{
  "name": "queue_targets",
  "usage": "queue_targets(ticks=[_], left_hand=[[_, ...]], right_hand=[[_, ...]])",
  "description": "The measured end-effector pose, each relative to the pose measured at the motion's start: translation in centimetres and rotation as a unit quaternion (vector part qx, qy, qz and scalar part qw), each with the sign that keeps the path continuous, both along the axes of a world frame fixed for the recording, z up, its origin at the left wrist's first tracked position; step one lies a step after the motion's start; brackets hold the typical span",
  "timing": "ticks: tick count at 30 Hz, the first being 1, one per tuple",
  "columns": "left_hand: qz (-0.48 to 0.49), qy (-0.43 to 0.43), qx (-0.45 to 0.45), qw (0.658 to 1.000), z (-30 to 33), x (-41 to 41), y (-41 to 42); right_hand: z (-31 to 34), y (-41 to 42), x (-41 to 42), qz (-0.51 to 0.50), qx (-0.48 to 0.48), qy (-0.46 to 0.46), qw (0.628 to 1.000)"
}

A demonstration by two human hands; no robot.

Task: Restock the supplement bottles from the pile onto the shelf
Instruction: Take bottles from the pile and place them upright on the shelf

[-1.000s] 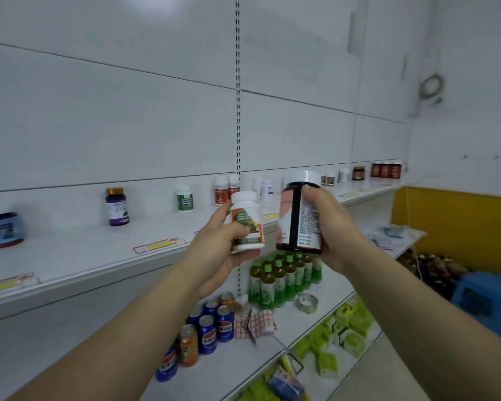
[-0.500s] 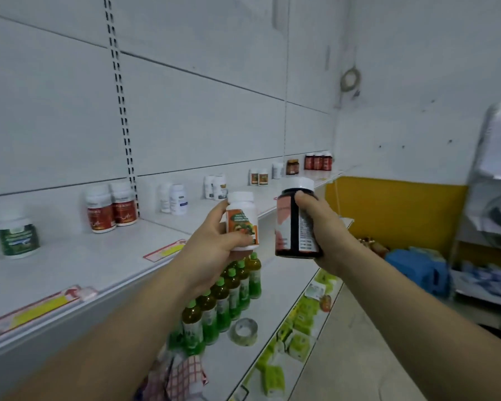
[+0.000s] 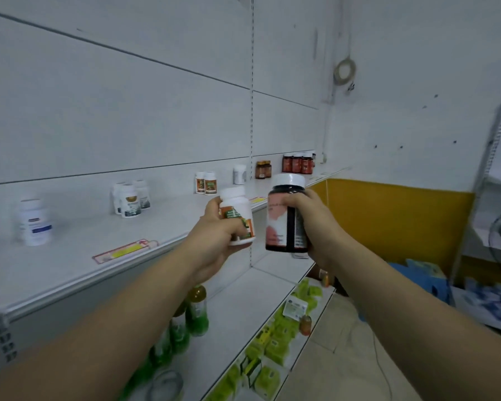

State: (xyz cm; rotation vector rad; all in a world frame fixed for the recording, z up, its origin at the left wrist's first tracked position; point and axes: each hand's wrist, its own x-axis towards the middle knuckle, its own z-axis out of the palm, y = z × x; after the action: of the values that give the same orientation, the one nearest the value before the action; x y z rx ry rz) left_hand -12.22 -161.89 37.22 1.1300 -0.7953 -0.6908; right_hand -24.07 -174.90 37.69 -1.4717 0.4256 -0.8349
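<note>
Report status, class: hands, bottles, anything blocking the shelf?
Left hand grips white bottle. Right hand grips dark bottle. Both off the shelf. Nothing in the way.

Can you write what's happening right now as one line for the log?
left hand: holds white bottle | right hand: holds dark bottle | both bottles: upright, off top shelf | step: not yet shelved

Soft, even, cool light with faint shadows and no glare; wide-angle bending toward the edges, slight blur from 6 to 9 o'clock.
</note>
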Motion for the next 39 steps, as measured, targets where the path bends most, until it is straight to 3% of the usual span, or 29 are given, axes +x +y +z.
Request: queue_targets(ticks=[6,12,17,22,27,29,31,36,39], left_hand=[[0.02,-0.007,0.046,0.999,0.5,3.0,-8.8],[0.08,-0.098,0.055,0.99,1.0,10.3,-15.7],[0.164,-0.22,0.142,0.951,1.0,17.1,-20.1],[0.214,-0.264,0.221,0.914,-0.4,21.3,-24.2],[0.265,-0.291,0.238,0.888,-1.2,23.9,-27.5],[0.301,-0.329,0.263,0.855,-1.6,24.6,-28.7],[0.359,-0.381,0.296,0.799,-1.9,24.6,-29.9],[0.47,-0.52,0.389,0.598,-2.0,25.3,-32.0],[0.48,-0.537,0.436,0.54,-1.5,26.5,-33.0]], right_hand=[[-0.6,-8.8,3.6,0.007,-0.031,0.015,0.999],[-0.1,-16.9,11.4,0.026,-0.06,-0.011,0.998],[0.3,-23.1,19.0,0.045,-0.088,-0.018,0.995],[0.7,-28.4,25.7,0.088,-0.091,0.004,0.992],[-0.2,-33.2,31.2,0.155,-0.102,0.021,0.982],[-0.6,-35.1,33.1,0.188,-0.111,0.023,0.976],[-0.9,-36.9,34.7,0.22,-0.123,0.023,0.968],[-1.7,-39.9,36.7,0.285,-0.125,0.024,0.95],[-1.7,-40.5,37.6,0.309,-0.139,0.028,0.941]])
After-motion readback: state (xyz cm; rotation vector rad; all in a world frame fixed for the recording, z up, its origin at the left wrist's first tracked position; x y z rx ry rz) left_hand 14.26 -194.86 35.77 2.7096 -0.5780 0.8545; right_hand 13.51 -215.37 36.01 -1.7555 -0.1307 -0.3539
